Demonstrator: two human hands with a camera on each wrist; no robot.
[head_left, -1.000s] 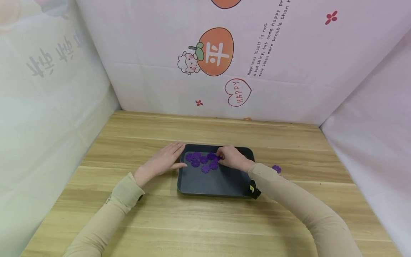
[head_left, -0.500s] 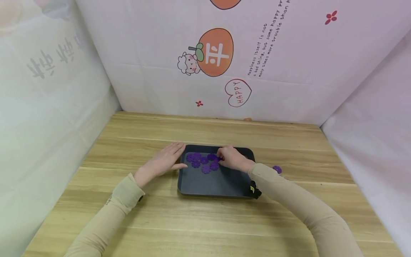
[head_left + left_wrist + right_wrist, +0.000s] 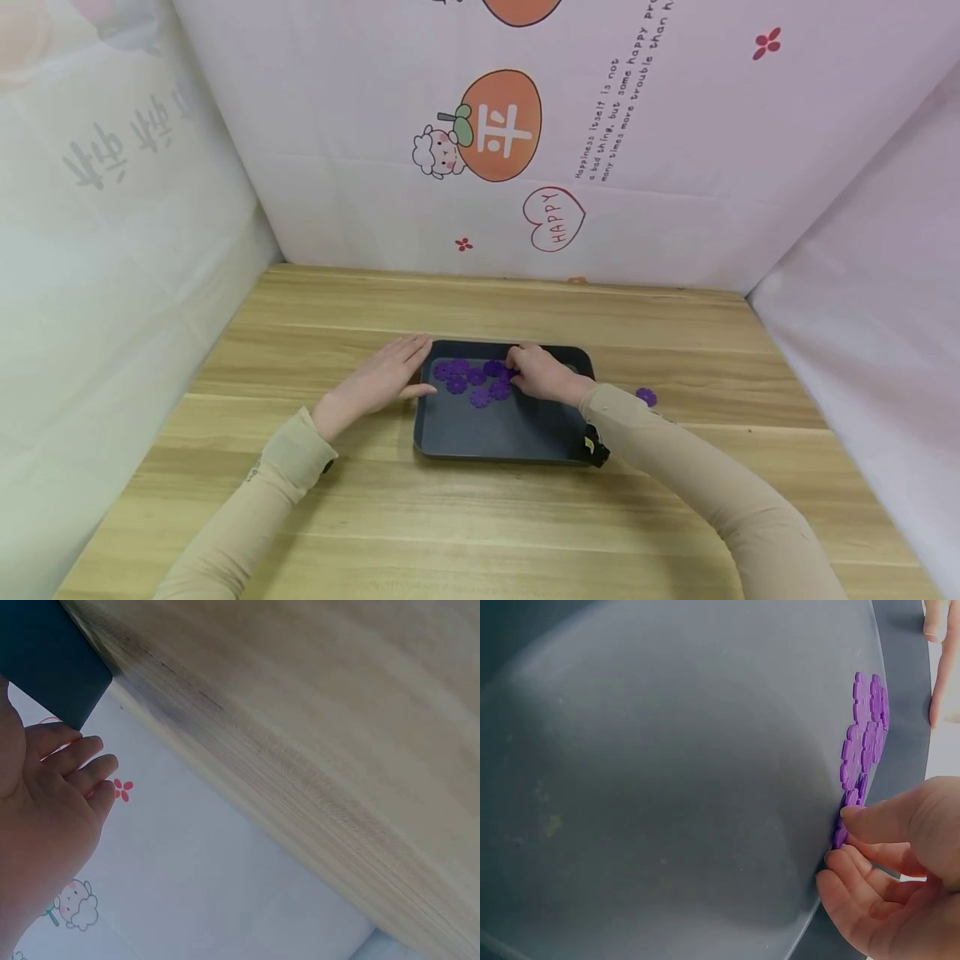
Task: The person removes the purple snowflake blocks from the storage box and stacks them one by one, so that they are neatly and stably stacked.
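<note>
A dark grey tray [image 3: 480, 437] lies on the wooden table with several purple notched discs [image 3: 480, 398] clustered toward its back left. My left hand [image 3: 378, 375] rests at the tray's left edge, fingers extended and thumb over the rim. In the left wrist view those fingers touch the tray's corner [image 3: 52, 667]. My right hand [image 3: 547, 372] is over the back of the tray, at the right end of the cluster. Seen from the right wrist, its thumb and forefinger pinch a purple notched disc [image 3: 840, 836], partly hidden by the fingers.
Another purple disc [image 3: 647, 397] lies on the table [image 3: 420, 533] right of the tray, beside the right sleeve [image 3: 667, 450]. A printed white cloth [image 3: 360, 167] hangs behind the table, with plain cloth on both sides.
Both hands, the tray and the discs keep practically the same places. Only the head view shifts slightly.
</note>
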